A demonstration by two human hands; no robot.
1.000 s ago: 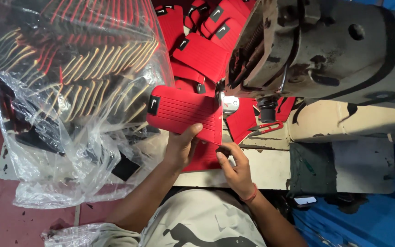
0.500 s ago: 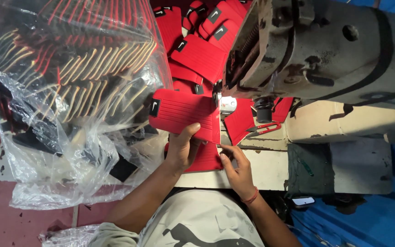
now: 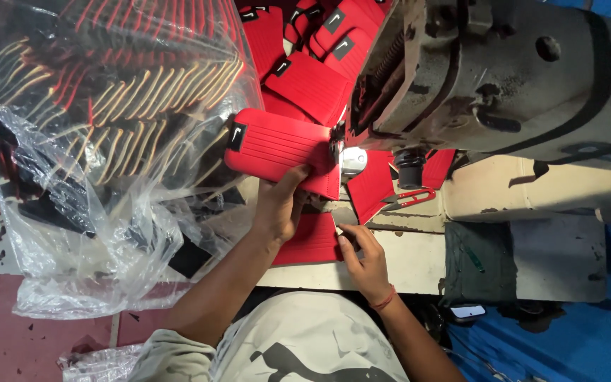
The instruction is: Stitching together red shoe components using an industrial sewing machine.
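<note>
A red ribbed padded piece (image 3: 277, 150) with a small black tab lies on the sewing table, its right edge at the needle of a grey sewing machine (image 3: 503, 78). My left hand (image 3: 281, 205) grips the near edge of this piece, thumb on top. My right hand (image 3: 362, 258) rests with its fingertips pinching the right edge of a lower red panel (image 3: 305, 240) that lies flat below the piece.
A big clear plastic bag (image 3: 100, 141) full of striped pieces fills the left. Several more red pieces (image 3: 305, 42) pile up beyond the needle. Red thread snips (image 3: 408, 199) lie under the machine head. A dark green cloth (image 3: 479, 262) sits at the right.
The camera view has shifted a little. My left hand has moved up the red piece toward the needle; my right hand stays at the lower panel's edge.
</note>
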